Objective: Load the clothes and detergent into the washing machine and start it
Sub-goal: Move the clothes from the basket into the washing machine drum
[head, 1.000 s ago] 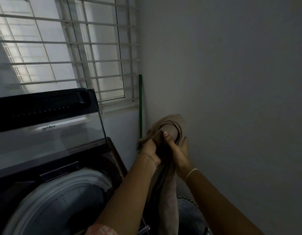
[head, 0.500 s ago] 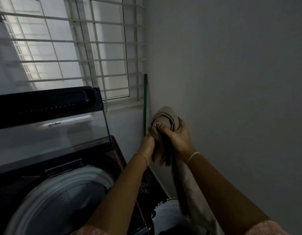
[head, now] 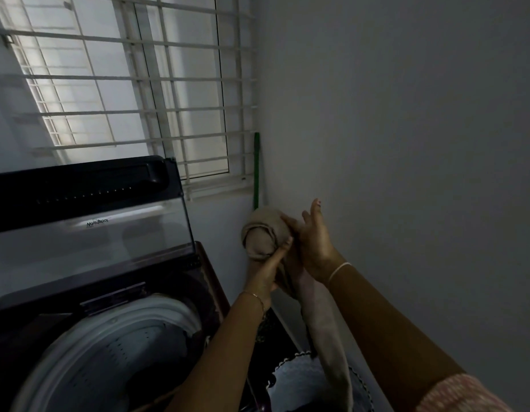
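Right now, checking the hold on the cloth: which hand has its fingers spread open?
The right hand; its fingers splay upward, while the left hand pinches the beige garment.

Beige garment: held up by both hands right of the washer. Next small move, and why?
Probably swing the beige garment left and lower it into the drum. The lid stands open, the left hand grips the bunched top, the right hand steadies it with fingers spread, and the tail hangs outside the washer.

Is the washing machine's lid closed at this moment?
No, the lid stands raised behind the open drum, while both hands hold the beige garment off to the right.
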`<state>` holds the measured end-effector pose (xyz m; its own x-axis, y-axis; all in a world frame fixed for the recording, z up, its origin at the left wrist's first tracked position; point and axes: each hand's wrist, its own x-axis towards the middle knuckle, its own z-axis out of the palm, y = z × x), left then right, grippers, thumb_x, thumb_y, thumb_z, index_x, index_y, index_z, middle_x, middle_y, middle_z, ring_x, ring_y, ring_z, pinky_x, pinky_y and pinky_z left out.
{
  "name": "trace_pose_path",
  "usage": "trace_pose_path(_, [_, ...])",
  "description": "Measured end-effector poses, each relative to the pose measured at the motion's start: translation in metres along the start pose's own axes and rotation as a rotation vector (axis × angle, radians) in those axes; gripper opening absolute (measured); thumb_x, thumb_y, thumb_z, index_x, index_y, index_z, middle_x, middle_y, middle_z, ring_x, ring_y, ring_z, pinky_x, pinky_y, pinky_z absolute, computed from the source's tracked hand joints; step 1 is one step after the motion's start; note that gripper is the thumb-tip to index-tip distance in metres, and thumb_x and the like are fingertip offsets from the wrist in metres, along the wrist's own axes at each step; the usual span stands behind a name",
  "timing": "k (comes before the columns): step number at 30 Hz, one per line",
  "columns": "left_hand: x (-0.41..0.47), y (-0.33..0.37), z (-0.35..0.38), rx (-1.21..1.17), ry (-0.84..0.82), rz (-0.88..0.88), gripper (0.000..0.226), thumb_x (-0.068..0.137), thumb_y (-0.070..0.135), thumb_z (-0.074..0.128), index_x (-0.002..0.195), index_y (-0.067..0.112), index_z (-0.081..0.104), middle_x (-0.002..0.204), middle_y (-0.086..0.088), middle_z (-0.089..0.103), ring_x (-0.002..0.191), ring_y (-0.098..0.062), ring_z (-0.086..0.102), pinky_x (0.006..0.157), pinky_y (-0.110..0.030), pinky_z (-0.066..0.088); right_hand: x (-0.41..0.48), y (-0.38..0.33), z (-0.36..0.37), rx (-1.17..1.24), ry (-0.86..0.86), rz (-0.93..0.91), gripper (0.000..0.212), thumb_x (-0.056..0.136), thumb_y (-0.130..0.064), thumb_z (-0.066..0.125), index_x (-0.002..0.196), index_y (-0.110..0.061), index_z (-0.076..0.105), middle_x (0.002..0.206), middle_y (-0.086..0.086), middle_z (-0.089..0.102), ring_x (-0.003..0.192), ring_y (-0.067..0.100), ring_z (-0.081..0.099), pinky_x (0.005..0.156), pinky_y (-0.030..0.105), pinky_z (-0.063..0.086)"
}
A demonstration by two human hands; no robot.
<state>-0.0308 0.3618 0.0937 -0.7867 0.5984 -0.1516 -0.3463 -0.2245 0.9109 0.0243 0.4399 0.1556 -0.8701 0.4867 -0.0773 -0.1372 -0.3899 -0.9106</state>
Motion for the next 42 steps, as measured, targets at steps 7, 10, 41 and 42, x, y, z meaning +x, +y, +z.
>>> trace_pose_path(7, [0.016,-0.011,-0.009,-0.300,0.177,-0.094,0.055,0.081,0.053,0.064,0.124,0.018,0.061,0.118,-0.008,0.067,0.108,-0.026,0.063,0.079,-0.036,0.055,0.007,0.028,-0.022,0.153,0.134,-0.065,0.061,0.098,-0.053,0.028,0.129,-0.005,0.049,0.120,0.021,0.062,0.111,0.029,0.062,0.096,0.037,0.049])
trace_pose_path(10, [0.017,-0.014,-0.010,-0.405,0.211,-0.127,0.061,0.084,0.053,0.060,0.130,0.012,0.056,0.124,-0.011,0.063,0.106,-0.026,0.062,0.069,-0.033,0.054,0.002,0.045,-0.029,0.073,0.269,-0.110,0.036,0.101,-0.031,0.037,0.099,-0.004,0.061,0.094,0.018,0.067,0.084,0.024,0.067,0.076,0.030,0.054])
trace_pose_path(41, [-0.025,-0.033,-0.015,-0.375,0.027,-0.455,0.088,0.063,0.078,0.061,0.128,0.018,0.055,0.128,-0.011,0.059,0.118,-0.033,0.052,0.100,-0.053,0.041,-0.007,0.074,-0.059,0.727,0.127,0.030,0.075,0.082,-0.078,0.032,0.124,-0.023,0.061,0.114,0.008,0.070,0.105,0.029,0.065,0.087,0.049,0.054])
trace_pose_path(42, [-0.027,-0.033,-0.017,-0.445,0.015,-0.434,0.090,0.061,0.076,0.064,0.130,0.019,0.054,0.131,-0.012,0.058,0.121,-0.034,0.051,0.103,-0.055,0.039,-0.007,0.075,-0.054,0.727,0.112,0.042,0.074,0.083,-0.077,0.033,0.124,-0.023,0.061,0.114,0.009,0.070,0.104,0.030,0.065,0.086,0.048,0.055])
